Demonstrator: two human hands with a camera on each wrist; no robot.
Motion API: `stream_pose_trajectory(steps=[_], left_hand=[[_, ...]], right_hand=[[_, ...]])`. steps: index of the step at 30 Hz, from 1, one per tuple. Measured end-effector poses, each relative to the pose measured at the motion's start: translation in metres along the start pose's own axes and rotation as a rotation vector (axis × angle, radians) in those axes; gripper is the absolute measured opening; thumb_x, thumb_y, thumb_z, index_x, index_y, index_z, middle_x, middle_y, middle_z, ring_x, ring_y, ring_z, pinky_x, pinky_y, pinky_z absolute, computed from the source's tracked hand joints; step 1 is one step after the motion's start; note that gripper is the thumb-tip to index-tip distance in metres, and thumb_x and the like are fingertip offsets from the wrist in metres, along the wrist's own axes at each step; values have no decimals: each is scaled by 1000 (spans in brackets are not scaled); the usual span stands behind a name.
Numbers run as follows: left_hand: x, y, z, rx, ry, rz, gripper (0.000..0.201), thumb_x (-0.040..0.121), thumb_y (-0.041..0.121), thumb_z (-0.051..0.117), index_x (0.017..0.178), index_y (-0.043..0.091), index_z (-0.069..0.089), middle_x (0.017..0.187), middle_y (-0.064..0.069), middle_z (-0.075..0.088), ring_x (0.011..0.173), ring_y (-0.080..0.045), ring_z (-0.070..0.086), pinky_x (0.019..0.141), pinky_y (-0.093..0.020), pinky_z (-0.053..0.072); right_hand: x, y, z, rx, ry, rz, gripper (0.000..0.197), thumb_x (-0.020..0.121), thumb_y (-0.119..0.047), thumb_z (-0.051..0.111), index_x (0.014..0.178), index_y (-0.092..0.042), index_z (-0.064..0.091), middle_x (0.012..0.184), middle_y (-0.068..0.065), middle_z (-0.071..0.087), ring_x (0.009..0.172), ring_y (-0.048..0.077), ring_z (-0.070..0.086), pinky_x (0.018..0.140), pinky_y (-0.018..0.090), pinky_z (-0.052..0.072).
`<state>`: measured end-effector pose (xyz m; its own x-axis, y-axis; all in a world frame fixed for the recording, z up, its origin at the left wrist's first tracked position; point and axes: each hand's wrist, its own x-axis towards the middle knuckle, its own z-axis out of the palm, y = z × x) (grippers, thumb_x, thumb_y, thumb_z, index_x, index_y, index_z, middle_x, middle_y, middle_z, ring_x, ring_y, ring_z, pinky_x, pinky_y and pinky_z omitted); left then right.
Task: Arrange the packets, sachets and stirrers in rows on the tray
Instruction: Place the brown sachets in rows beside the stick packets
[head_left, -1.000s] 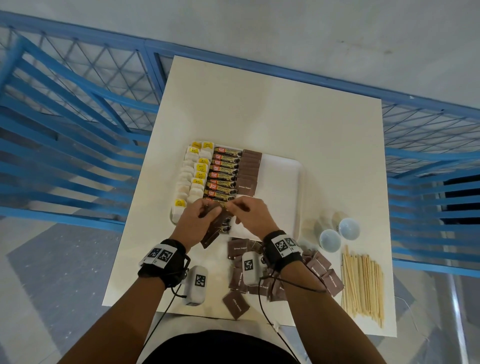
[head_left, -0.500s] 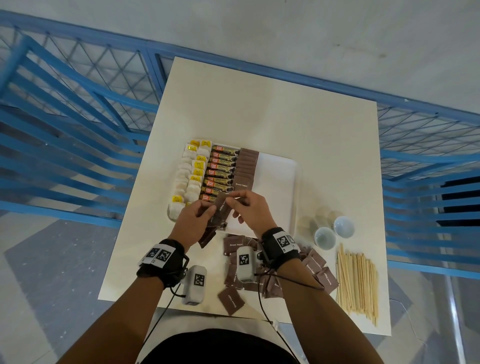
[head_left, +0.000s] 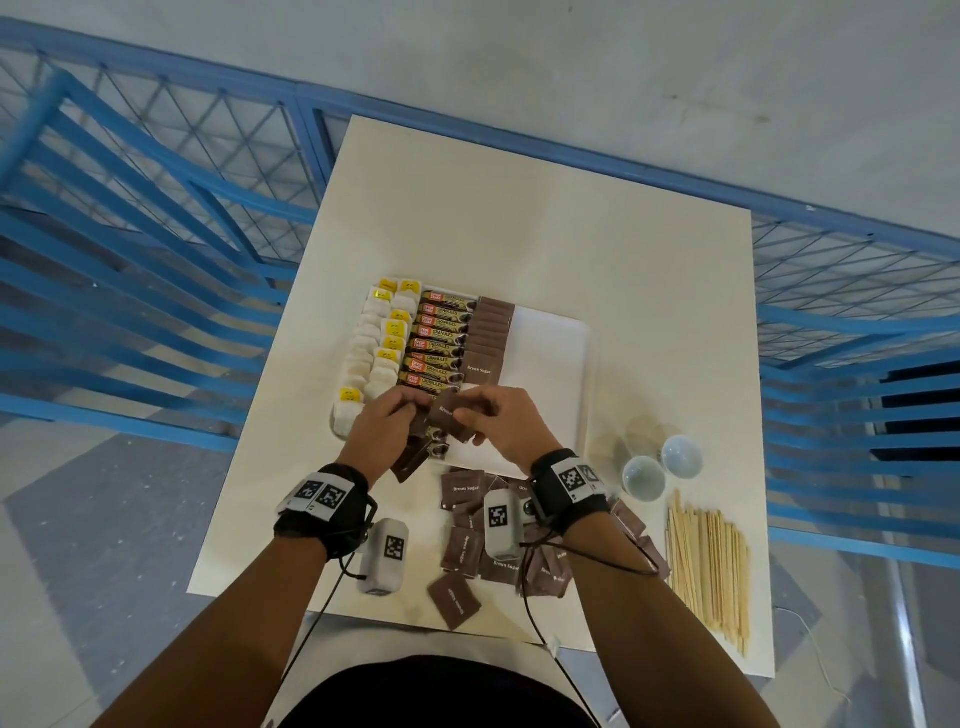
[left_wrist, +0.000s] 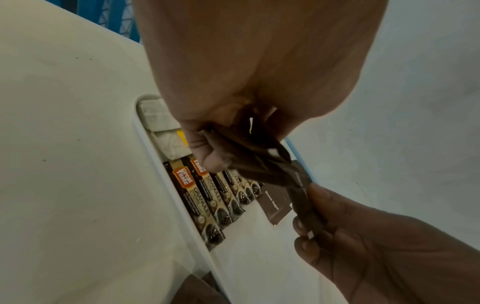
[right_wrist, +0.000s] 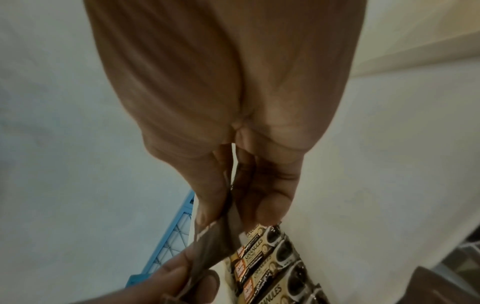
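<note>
The white tray (head_left: 550, 358) carries tea bags (head_left: 371, 358) on its left, then coffee sticks (head_left: 441, 343), then a row of brown sugar sachets (head_left: 488, 338). Above the tray's near edge, my left hand (head_left: 413, 413) grips a bundle of brown sachets (left_wrist: 249, 156). My right hand (head_left: 465, 415) pinches one sachet (head_left: 445, 413) of that bundle between thumb and finger, and the right wrist view shows this sachet (right_wrist: 221, 236) too. More loose sachets (head_left: 460, 551) lie on the table near me. Wooden stirrers (head_left: 709, 566) lie at the near right.
Two small white cups (head_left: 644, 475) stand right of the tray, with faint clear ones behind them. The tray's right half is bare. A blue metal railing (head_left: 156, 218) surrounds the table (head_left: 519, 218) on the left, back and right.
My right hand has closed on one sachet at the top of the left hand's bundle. Both hands stay over the tray's near edge.
</note>
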<state>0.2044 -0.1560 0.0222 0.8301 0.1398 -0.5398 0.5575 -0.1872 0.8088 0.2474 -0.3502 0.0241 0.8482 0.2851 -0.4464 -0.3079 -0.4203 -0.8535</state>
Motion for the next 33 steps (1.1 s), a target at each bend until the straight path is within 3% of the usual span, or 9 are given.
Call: stream_pose_trajectory(steps=[4,8,13,16,21,24,27,30,33], left_hand=[[-1,6,5,-48,-10,-10,22,100,37,58,99,23,75,96,-4,77,96,-27,72,93,-46,58],[-2,4,10,152,-13,172,17,99,34,66,100,19,72,94,-1,74,90,-22,70,86,-41,58],[-1,3,15,173,58,207,13,99,32,67,98,20,69,93,3,72,91,-20,69,85,-36,57],[-2,6,17,156,104,209,12,99,31,67,99,19,69,95,3,73,92,-19,68,86,-34,57],[0,8,17,164,91,169,16,99,35,66,100,19,70,94,3,72,91,-19,68,86,-37,57],[-1,4,14,141,95,125,10,102,24,62,100,23,72,97,5,72,94,-18,68,88,-37,57],[-3,0,9,81,67,81,30,101,7,55,96,30,73,102,12,71,97,-13,67,86,-31,56],[-4,-4,3,74,45,52,32,100,2,53,98,27,72,104,9,70,99,-16,67,81,-23,53],[-3,-8,-2,75,40,34,33,100,3,54,96,29,72,107,3,71,100,-18,67,81,-26,54]], right_hand=[[0,0,-2,28,27,4,24,85,-11,80,107,-7,72,91,10,75,67,12,68,60,21,55],[0,0,-2,30,56,-28,20,82,-13,83,100,-10,77,88,8,76,68,12,68,61,21,55],[1,2,0,124,136,15,15,84,-14,82,98,-15,77,86,5,77,69,13,69,60,27,56],[1,2,0,59,96,41,25,86,-25,80,107,-14,75,92,3,76,74,16,71,57,25,56],[2,4,-1,-37,71,26,18,88,-26,78,100,-13,75,78,6,75,68,20,70,59,25,56],[6,8,-7,24,202,77,16,89,-25,77,100,-13,76,75,7,74,60,14,62,59,27,54],[15,15,-14,33,314,143,11,90,-20,74,96,-10,76,77,10,75,60,15,62,59,28,55],[24,17,-17,11,360,185,10,89,-18,76,96,-11,76,79,11,74,60,15,62,57,21,52],[34,20,-14,-50,395,199,8,85,-22,81,87,-16,77,73,6,74,63,21,66,68,35,59]])
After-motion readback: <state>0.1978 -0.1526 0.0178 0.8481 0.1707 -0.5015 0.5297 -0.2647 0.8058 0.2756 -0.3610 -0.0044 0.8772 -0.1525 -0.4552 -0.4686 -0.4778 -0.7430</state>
